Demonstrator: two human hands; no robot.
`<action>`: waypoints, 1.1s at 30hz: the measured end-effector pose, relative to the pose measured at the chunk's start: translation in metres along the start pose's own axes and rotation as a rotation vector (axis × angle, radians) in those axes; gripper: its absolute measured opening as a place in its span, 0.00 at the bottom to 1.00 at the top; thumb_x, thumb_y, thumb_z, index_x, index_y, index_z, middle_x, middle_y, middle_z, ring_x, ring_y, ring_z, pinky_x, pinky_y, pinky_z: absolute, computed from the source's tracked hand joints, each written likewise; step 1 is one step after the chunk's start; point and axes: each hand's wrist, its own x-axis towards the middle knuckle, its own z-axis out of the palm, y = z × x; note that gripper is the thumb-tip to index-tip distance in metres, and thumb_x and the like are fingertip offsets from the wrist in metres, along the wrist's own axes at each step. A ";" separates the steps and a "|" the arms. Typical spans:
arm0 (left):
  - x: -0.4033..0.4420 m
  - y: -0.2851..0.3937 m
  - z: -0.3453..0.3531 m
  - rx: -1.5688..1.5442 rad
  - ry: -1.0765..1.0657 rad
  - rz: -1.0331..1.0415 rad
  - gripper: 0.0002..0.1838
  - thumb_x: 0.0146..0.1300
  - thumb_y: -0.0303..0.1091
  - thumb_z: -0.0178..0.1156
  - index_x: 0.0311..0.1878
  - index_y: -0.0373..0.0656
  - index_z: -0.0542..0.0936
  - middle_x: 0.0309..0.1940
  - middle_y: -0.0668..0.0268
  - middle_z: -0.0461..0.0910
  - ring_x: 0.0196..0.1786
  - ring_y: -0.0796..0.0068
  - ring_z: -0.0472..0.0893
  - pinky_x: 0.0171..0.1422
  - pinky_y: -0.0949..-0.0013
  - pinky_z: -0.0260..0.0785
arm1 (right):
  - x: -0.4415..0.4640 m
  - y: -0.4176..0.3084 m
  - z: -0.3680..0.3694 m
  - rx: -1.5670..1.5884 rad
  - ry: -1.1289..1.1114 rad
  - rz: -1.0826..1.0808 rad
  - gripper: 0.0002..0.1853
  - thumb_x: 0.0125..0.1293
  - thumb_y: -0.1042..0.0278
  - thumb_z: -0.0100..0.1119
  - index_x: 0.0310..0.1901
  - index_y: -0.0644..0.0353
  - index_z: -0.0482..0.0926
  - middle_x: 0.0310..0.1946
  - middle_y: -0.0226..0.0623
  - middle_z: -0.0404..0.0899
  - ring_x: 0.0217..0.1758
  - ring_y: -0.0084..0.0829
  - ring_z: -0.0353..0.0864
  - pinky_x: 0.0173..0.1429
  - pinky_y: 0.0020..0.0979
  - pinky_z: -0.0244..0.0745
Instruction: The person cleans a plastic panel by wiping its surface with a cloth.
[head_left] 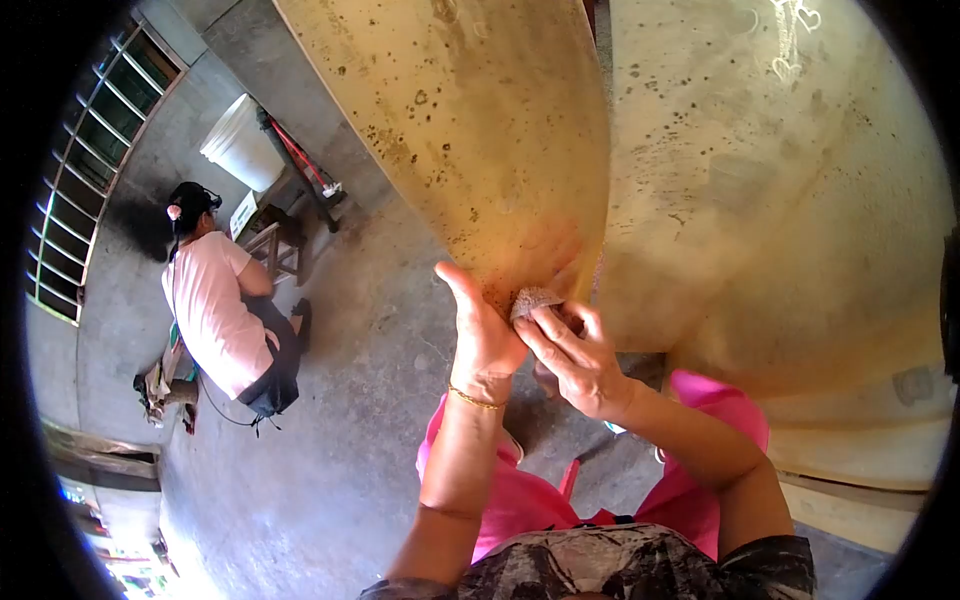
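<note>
A long yellowish translucent sheet point(480, 130) with dark specks hangs in front of me, its lower end at my hands. My left hand point(485, 335) lies under that end, palm up, thumb out to the side; its fingers show only faintly through the sheet. My right hand point(575, 360) has its fingers closed on a small rough brownish pad point(535, 300), which rests against the sheet's lower tip beside my left palm.
A second, wider speckled sheet point(770, 200) hangs at the right. At the left a person in a pink shirt point(215, 310) crouches by a small wooden stool point(272, 250). Behind them stand a white bucket point(245, 145) and a barred window point(100, 150).
</note>
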 end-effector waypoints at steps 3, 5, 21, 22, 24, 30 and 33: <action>-0.004 0.000 0.000 0.021 0.021 -0.042 0.59 0.54 0.83 0.34 0.73 0.38 0.58 0.69 0.54 0.65 0.69 0.54 0.67 0.72 0.52 0.59 | -0.002 0.001 0.000 0.016 0.010 -0.030 0.23 0.58 0.75 0.56 0.57 0.66 0.78 0.57 0.45 0.76 0.61 0.36 0.74 0.60 0.48 0.67; 0.000 -0.003 -0.003 0.033 0.011 -0.044 0.58 0.55 0.82 0.31 0.70 0.35 0.63 0.67 0.54 0.68 0.68 0.57 0.67 0.72 0.56 0.60 | -0.007 0.007 0.005 0.033 0.002 0.013 0.24 0.55 0.77 0.59 0.56 0.66 0.78 0.56 0.47 0.77 0.60 0.37 0.76 0.59 0.48 0.67; 0.009 -0.003 -0.014 0.048 -0.016 0.008 0.65 0.49 0.87 0.33 0.73 0.35 0.58 0.73 0.49 0.58 0.74 0.48 0.59 0.73 0.51 0.57 | 0.019 0.015 0.006 0.030 0.086 -0.025 0.22 0.57 0.79 0.57 0.55 0.61 0.80 0.56 0.42 0.79 0.52 0.45 0.77 0.54 0.42 0.73; 0.008 -0.002 -0.014 0.033 0.023 0.007 0.64 0.49 0.87 0.35 0.73 0.36 0.57 0.73 0.47 0.57 0.74 0.45 0.58 0.72 0.49 0.58 | 0.017 0.016 0.007 0.051 0.077 0.003 0.22 0.57 0.79 0.58 0.56 0.60 0.80 0.57 0.41 0.78 0.52 0.46 0.76 0.54 0.41 0.73; 0.010 -0.002 -0.018 0.083 0.044 0.023 0.64 0.48 0.87 0.37 0.74 0.37 0.56 0.73 0.46 0.57 0.73 0.43 0.58 0.70 0.48 0.60 | 0.016 0.016 0.007 0.090 0.072 0.014 0.23 0.57 0.78 0.61 0.57 0.59 0.79 0.58 0.40 0.76 0.51 0.46 0.75 0.54 0.40 0.73; 0.008 0.002 -0.024 0.221 -0.046 0.040 0.66 0.45 0.87 0.42 0.73 0.36 0.56 0.72 0.44 0.57 0.72 0.39 0.59 0.71 0.44 0.59 | 0.012 0.014 0.003 0.200 0.079 0.033 0.26 0.55 0.83 0.54 0.59 0.62 0.77 0.58 0.43 0.76 0.49 0.47 0.76 0.53 0.41 0.70; 0.006 0.012 -0.020 0.320 -0.117 0.017 0.68 0.41 0.86 0.48 0.73 0.34 0.56 0.71 0.43 0.58 0.72 0.42 0.61 0.72 0.44 0.59 | 0.012 0.019 0.002 0.249 0.085 0.005 0.28 0.54 0.84 0.55 0.59 0.63 0.76 0.59 0.44 0.76 0.50 0.47 0.76 0.55 0.40 0.70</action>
